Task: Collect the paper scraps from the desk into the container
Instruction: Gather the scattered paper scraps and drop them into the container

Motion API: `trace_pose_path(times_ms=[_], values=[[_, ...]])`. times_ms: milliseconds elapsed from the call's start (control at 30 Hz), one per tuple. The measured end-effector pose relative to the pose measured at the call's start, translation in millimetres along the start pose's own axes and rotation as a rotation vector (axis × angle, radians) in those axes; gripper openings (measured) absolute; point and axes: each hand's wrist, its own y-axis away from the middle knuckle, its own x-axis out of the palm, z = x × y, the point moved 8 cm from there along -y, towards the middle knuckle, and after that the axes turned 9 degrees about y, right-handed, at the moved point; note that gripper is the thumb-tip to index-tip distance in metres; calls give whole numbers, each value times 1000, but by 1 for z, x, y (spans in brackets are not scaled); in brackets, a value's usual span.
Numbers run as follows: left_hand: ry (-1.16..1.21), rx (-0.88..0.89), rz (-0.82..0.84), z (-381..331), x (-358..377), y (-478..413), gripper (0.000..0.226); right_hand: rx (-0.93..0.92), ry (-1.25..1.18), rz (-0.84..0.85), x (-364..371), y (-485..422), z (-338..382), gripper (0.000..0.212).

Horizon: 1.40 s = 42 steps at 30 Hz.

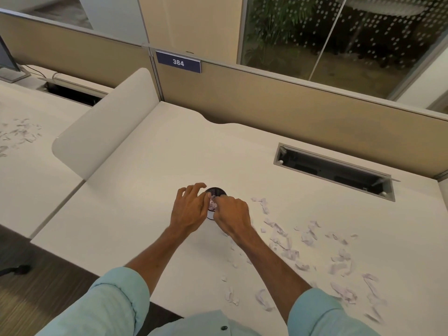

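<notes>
A small dark mesh container (216,191) stands near the middle of the white desk (155,180), mostly hidden by both hands. My left hand (190,209) hovers over its left rim with fingers spread and relaxed. My right hand (231,214) is curled over the right rim and pinches a wad of paper scraps (212,203) at the container's mouth. Several torn white paper scraps (312,248) lie scattered on the desk to the right and toward the front edge.
An open cable tray slot (334,172) is set into the desk at the back right. A rounded white divider (106,122) separates this desk from the left desk, where more scraps (20,133) lie. A tan partition with a "384" sign (178,62) runs behind.
</notes>
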Motion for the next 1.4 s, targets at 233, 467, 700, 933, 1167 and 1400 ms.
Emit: trace_pose_path(times_ms=[233, 467, 700, 933, 1167, 1400], values=[[105, 155, -123, -37, -3, -14, 27, 315, -180, -169, -19, 30, -59, 28], [23, 515, 50, -114, 40, -13, 41, 584, -119, -43, 1, 80, -153, 26], [54, 267, 439, -147, 110, -35, 59, 738, -89, 19, 3, 120, -226, 37], [60, 163, 724, -149, 150, -37, 75, 796, -90, 165, 14, 136, -271, 56], [33, 256, 704, -152, 154, -32, 65, 725, -114, 235, 24, 123, -251, 53], [34, 379, 715, -160, 151, -9, 55, 535, -148, 261, 31, 118, -206, 42]])
